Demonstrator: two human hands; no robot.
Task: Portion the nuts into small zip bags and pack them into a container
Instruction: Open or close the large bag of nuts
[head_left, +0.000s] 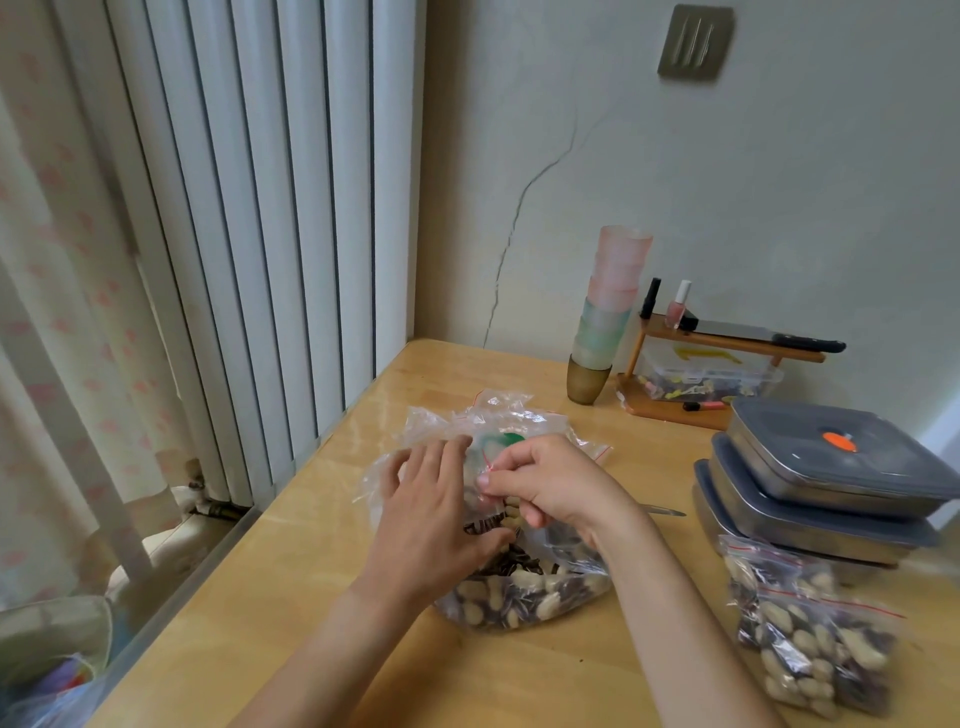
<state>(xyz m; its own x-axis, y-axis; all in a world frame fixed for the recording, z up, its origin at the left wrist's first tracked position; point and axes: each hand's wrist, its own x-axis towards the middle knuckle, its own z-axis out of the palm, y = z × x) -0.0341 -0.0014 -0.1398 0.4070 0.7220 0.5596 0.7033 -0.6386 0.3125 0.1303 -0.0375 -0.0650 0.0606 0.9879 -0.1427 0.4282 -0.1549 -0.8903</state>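
Both hands (436, 514) (545, 483) work a nut bag (524, 597) (clear plastic).

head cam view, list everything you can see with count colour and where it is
big bag of nuts: 1, clear plastic, peanuts and dark seeds, table centre under the hands
small zip bag: 1, clear with red strip, pinched over the big bag
filled zip bags: 2, clear with red strips, table right
lidded containers: 3, steel with grey lids, stacked right
stacked cups: 1 stack, pink, green and brown, by the wall
wooden rack: 1, brown, holds nail polish bottles and a knife
table: 1, light wood
radiator: 1, white, left
left hand: fingers spread on the big bag
right hand: pinches the small zip bag
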